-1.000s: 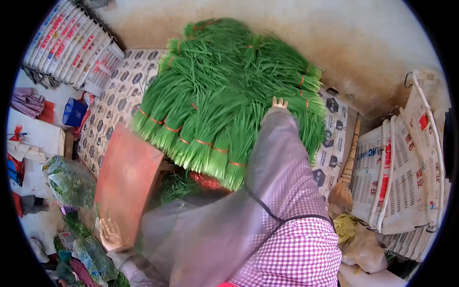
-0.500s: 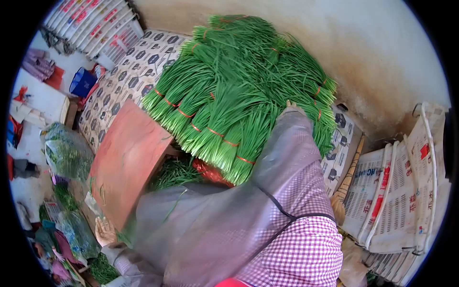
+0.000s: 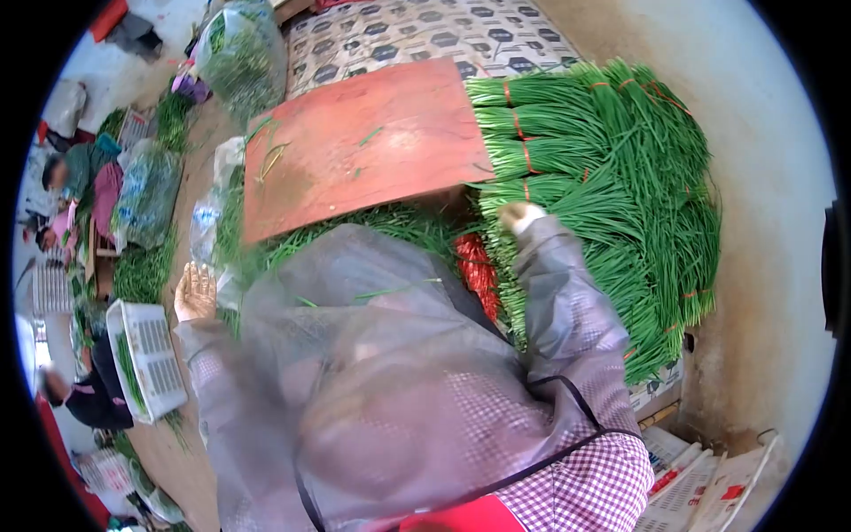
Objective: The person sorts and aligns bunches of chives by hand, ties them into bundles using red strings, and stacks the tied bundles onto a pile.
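Banded bundles of garlic chives [image 3: 612, 191] lie in a large pile on the right, green leaves spreading from pale stem ends tied with red bands. My right hand [image 3: 520, 215] is at the stem ends of the near bundles; its fingers are blurred, so I cannot make out a grip. On the left, my left hand [image 3: 195, 293] is open with the palm up and fingers spread, holding nothing. A reddish board [image 3: 363, 146] with a few loose leaves on it stands beside the pile. Loose chives [image 3: 372, 228] lie below its edge.
A red bag [image 3: 477, 275] hangs below the pile. Beyond my left hand are stuffed clear bags [image 3: 146, 199], a white crate [image 3: 155, 359] and people at work. White crates [image 3: 709, 488] stand at lower right, by the wall [image 3: 762, 266].
My view has turned left, so the board and pile now sit further right. My right hand has moved from among the leaves to the stem ends. My left hand remains open.
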`<state>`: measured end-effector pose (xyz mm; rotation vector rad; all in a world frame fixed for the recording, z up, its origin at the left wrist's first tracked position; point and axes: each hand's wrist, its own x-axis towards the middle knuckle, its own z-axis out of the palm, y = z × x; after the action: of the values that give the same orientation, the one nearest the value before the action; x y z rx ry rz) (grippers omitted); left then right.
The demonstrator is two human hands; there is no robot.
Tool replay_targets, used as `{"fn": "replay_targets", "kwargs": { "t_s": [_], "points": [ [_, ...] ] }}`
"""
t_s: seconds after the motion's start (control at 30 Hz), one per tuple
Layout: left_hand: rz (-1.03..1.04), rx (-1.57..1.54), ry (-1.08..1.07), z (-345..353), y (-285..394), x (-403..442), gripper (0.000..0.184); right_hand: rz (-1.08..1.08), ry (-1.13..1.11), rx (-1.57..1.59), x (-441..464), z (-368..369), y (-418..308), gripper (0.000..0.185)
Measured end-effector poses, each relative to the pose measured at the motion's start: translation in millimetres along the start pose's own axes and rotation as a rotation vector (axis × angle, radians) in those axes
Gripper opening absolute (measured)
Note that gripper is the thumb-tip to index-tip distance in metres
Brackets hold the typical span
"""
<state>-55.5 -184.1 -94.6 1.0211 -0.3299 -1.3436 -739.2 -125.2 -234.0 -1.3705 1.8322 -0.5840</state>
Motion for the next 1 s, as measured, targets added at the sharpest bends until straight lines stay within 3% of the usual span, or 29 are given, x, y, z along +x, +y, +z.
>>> {"fn": "replay_targets", "kwargs": {
  "t_s": [0.13, 0.23, 0.3, 0.47, 1.0],
  "points": [
    [0.067, -0.018, 0.145, -44.5, 22.5, -28.1, 0.041, 0.105, -0.363, -0.351, 3.4, 101.5, 5.8, 0.024],
    [0.085, -0.038, 0.233, -79.5, 34.6, -39.2, 0.043, 0.239, -0.46, -0.434, -9.7, 154.3, 31.6, 0.024],
    [0.098, -0.057, 0.243, -115.7, 41.2, -45.2, 0.04, 0.322, -0.477, -0.448, -19.4, 175.3, 47.2, 0.024],
    [0.079, -0.066, 0.325, -124.7, 37.6, -73.5, 0.038, 0.457, -0.47, -0.442, -33.9, 200.9, 73.7, 0.024],
    [0.106, -0.161, 0.414, -142.5, 28.8, -90.5, 0.038, 0.639, -0.323, -0.235, -64.1, 185.3, 78.4, 0.025]
  ]
}}
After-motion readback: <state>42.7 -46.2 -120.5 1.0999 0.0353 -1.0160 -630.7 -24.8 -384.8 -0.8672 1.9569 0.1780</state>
